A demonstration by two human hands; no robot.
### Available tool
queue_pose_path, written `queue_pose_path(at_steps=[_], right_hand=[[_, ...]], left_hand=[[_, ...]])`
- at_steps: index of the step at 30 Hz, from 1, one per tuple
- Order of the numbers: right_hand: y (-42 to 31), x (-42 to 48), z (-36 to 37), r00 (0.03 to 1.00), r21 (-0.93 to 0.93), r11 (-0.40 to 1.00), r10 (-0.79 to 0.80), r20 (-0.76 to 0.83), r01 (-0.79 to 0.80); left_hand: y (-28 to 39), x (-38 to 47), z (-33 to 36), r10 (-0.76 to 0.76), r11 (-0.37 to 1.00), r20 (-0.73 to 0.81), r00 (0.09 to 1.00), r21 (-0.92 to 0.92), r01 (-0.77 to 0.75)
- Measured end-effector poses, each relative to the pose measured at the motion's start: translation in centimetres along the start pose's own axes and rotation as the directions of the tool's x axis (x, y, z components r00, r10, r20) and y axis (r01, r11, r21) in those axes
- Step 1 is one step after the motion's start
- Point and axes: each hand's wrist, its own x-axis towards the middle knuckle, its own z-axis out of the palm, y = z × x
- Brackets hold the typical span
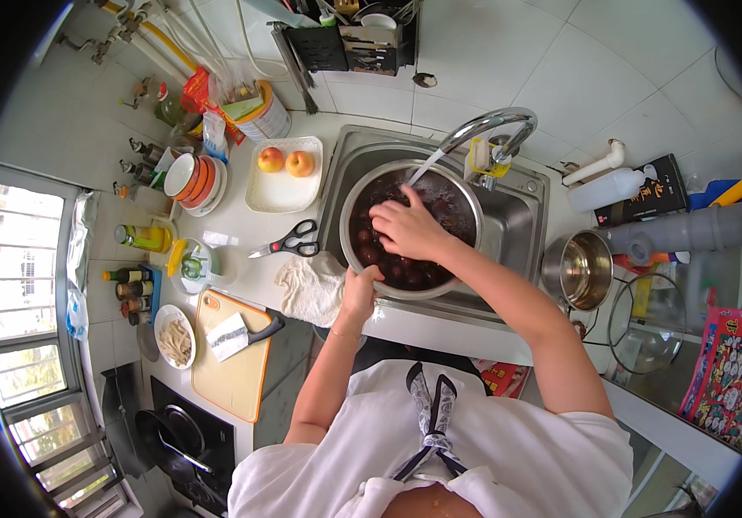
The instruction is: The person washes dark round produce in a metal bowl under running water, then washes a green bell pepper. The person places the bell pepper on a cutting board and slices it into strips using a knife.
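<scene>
A round metal basin sits over the steel sink, holding water and several dark round fruits. The curved faucet runs a stream of water into it. With its thumb over the rim, my left hand grips the basin's near left edge. My right hand is over the fruits inside the basin, fingers spread and partly bent beside the stream. Whether its fingertips touch a fruit is hard to see.
Left of the sink lie black-handled scissors, a white cloth and a tray with two peaches. A cleaver rests on the cutting board near a dish of pale strips. A steel pot stands right of the sink.
</scene>
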Motion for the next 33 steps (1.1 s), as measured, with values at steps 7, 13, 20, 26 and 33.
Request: queue_pose_path(at_steps=[7,13,20,26,33], right_hand=[[0.6,-2.6,-2.0,0.835,-0.057,0.878,0.471,0.283,-0.476],[-1.5,0.0,-1.6,0.998,0.056,0.998,-0.018,-0.062,0.022],[-0.4,-0.2,-2.0,0.903,-0.135,0.915,0.398,0.163,-0.379],[-0.4,-0.3,-1.0,0.997,0.138,0.988,0.079,-0.018,-0.076],[2.3,0.8,-1.8,0.901,-0.166,0.904,0.415,0.129,-0.393]], left_hand=[[0.4,1.0,-1.8,0.098,0.993,-0.071,0.993,0.068,-0.093],[-0.2,0.2,0.4,0.038,0.999,-0.032,0.999,0.033,-0.037],[1.5,-0.1,-1.3,0.147,0.988,-0.119,0.982,0.070,-0.140],[2.6,-2.2,3.2,0.036,0.999,-0.127,0.991,-0.033,-0.040],[2.2,-0.9,1.6,0.070,0.998,-0.094,0.993,0.001,-0.071]])
